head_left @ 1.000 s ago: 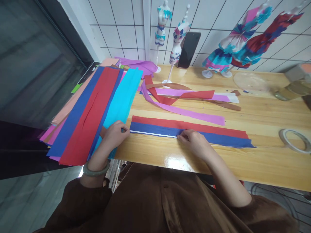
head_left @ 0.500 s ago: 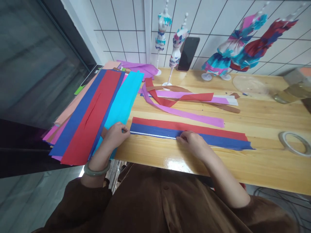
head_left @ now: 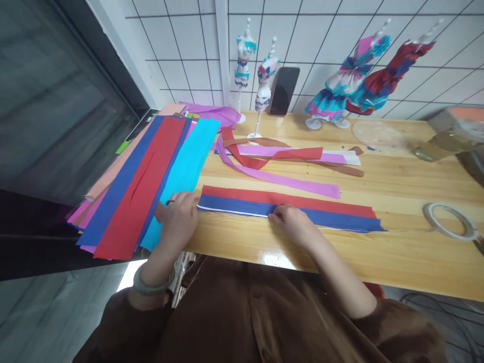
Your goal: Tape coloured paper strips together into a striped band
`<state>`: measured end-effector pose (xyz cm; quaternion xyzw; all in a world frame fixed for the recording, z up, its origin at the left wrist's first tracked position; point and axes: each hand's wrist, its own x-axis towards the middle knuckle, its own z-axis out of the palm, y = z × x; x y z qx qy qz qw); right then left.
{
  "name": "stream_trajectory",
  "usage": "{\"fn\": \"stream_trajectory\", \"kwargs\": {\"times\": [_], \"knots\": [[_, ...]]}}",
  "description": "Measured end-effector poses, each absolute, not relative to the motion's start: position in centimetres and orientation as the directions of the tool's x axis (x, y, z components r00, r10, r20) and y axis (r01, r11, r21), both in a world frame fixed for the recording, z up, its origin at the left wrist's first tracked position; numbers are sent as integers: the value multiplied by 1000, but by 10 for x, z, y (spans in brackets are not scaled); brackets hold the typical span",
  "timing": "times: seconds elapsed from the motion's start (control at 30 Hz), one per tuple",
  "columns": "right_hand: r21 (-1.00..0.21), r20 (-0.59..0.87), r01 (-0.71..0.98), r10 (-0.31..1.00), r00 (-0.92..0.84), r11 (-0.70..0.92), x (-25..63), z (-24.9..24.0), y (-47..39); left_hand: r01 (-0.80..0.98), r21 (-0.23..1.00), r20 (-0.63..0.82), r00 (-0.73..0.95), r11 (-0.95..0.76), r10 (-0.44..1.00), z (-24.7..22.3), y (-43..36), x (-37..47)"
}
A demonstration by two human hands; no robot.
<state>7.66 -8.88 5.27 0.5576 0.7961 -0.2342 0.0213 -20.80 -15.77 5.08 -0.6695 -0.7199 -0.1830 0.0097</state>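
Note:
A red and blue paper strip (head_left: 242, 201) lies flat across the table in front of me, its red band at the far side and its blue band nearer. A thin white line runs along the blue band's near edge on the left half. My right hand (head_left: 292, 222) is closed at that edge near the middle, thumb and fingers pinched on the blue band. At the strip's left end is my left hand (head_left: 179, 217), back of the hand upward and fingers curled in. What its fingertips hold, if anything, is hidden.
A stack of coloured sheets (head_left: 141, 186) lies left, a turquoise sheet (head_left: 191, 156) on its right side. Loose strips (head_left: 280, 176) lie behind. Mini dress forms (head_left: 262, 91), a phone (head_left: 284, 91) and dressed forms (head_left: 340, 85) stand by the wall. A tape roll (head_left: 449, 222) and jar (head_left: 438, 143) are right.
My left hand has turned so its back faces up, shifting slightly off the strip's left end. My right hand keeps its place on the blue edge. The whole view has shifted a little.

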Motion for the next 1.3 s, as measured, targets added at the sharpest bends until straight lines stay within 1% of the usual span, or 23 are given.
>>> {"fn": "stream_trajectory", "kwargs": {"times": [0.03, 0.1, 0.17, 0.2, 0.3, 0.4, 0.5, 0.67, 0.77, 0.83, 0.93, 1.0, 1.1, 1.3], "knots": [[-345, -294, 897, 876, -382, 275, 77, 52, -89, 972, 231, 292, -25, -45, 956, 48, -161, -202], [-340, -295, 898, 876, -382, 278, 77, 51, -89, 964, 189, 303, 125, -188, 945, 40, -169, -192], [-338, -293, 901, 879, -376, 273, 77, 51, -89, 958, 135, 271, 211, -254, 939, 29, -176, -184], [-337, -290, 901, 881, -374, 271, 77, 51, -90, 960, 112, 255, 221, -255, 942, 24, -180, -181], [-340, -285, 899, 881, -378, 276, 77, 52, -91, 982, 80, 228, 147, -169, 962, 11, -187, -177], [-337, -293, 900, 877, -380, 277, 76, 53, -91, 992, 102, 222, 51, -75, 974, 5, -191, -178], [-333, -296, 901, 876, -380, 278, 77, 53, -91, 992, 122, 207, 9, -35, 978, 4, -192, -179], [-321, -303, 902, 871, -386, 288, 77, 51, -89, 996, 89, 174, -32, 16, 984, 16, -188, -176], [-308, -310, 905, 869, -387, 293, 77, 50, -89, 997, 65, 191, -59, 47, 980, 29, -179, -158], [-298, -311, 908, 869, -384, 294, 77, 51, -89, 996, 83, 210, 4, -22, 978, 36, -172, -138], [-291, -302, 907, 870, -390, 305, 76, 52, -89, 962, 139, 187, 209, -237, 960, 38, -163, -105], [-289, -295, 904, 869, -396, 314, 76, 53, -90, 927, 173, 186, 302, -334, 935, 33, -159, -88], [-285, -294, 904, 868, -399, 319, 75, 56, -90, 897, 210, 193, 353, -390, 916, 25, -155, -75], [-302, -291, 903, 873, -392, 305, 74, 60, -91, 888, 233, 197, 356, -397, 913, 19, -152, -74]]}}
